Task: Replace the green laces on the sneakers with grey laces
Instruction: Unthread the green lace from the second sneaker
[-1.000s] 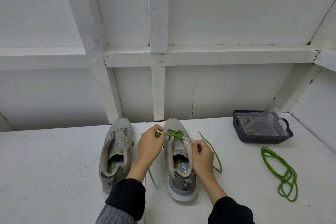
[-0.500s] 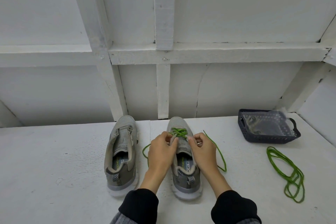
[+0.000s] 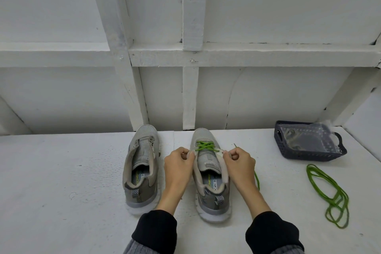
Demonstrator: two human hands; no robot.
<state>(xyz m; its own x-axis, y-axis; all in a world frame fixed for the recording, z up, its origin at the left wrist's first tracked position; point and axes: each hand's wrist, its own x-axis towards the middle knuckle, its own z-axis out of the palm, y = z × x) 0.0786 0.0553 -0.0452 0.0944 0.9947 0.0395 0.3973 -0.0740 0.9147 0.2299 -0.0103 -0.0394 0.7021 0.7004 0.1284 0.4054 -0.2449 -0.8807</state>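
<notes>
Two grey sneakers stand side by side on the white table, toes away from me. The left sneaker [image 3: 142, 169] has no lace. The right sneaker [image 3: 208, 173] keeps a green lace [image 3: 204, 146] crossed through its front eyelets. My left hand [image 3: 179, 165] pinches the shoe's left eyelet flap. My right hand [image 3: 239, 163] pinches the right flap, and the lace's free end [image 3: 256, 179] trails from under it onto the table. A loose green lace [image 3: 329, 192] lies coiled at the right. Grey laces in a clear bag [image 3: 303, 136] sit in the basket.
A dark plastic basket [image 3: 288, 150] stands at the back right near the wall. White wall panels and beams rise right behind the shoes' toes. The table [image 3: 61, 181] stretches out to the left of the shoes.
Both hands have moved apart to the two sides of the right sneaker's opening. The loop of green lace seen at the left of my left hand is gone from view.
</notes>
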